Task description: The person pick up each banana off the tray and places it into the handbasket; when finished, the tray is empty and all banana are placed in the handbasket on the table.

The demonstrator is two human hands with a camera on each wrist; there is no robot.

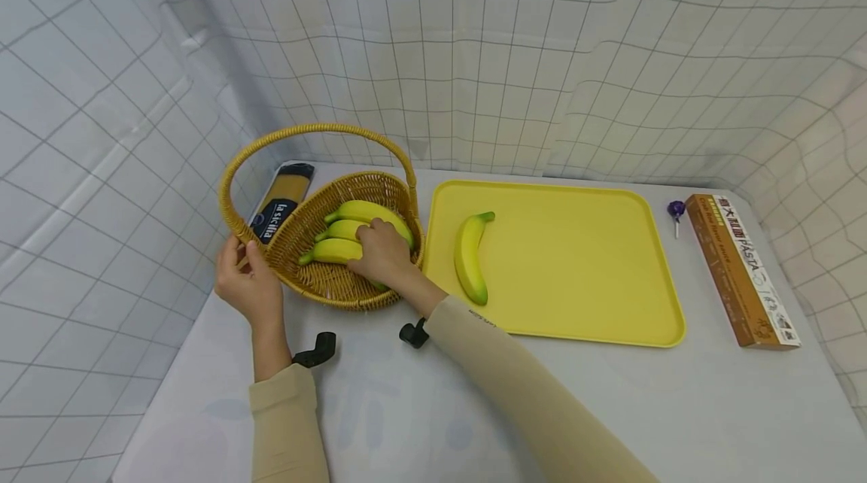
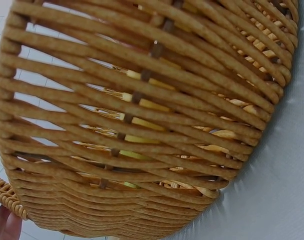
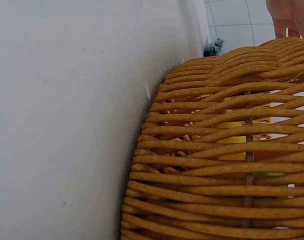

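Note:
A wicker basket (image 1: 318, 287) with a hoop handle stands at the table's left and holds three bananas (image 1: 366, 211). My left hand (image 1: 245, 281) grips the basket's left rim where the handle joins. My right hand (image 1: 381, 251) reaches into the basket and curls over the nearest banana (image 1: 330, 250). A single banana (image 1: 469, 260) lies on the left part of the yellow tray (image 1: 596, 272). Both wrist views are filled by the basket's weave (image 2: 141, 125) (image 3: 217, 165), with yellow showing through the gaps.
A dark pasta packet (image 1: 283, 199) lies behind the basket. A brown pasta box (image 1: 740, 268) and a small purple object (image 1: 676, 210) sit right of the tray. Grid-patterned sheets wall in the table's back and sides.

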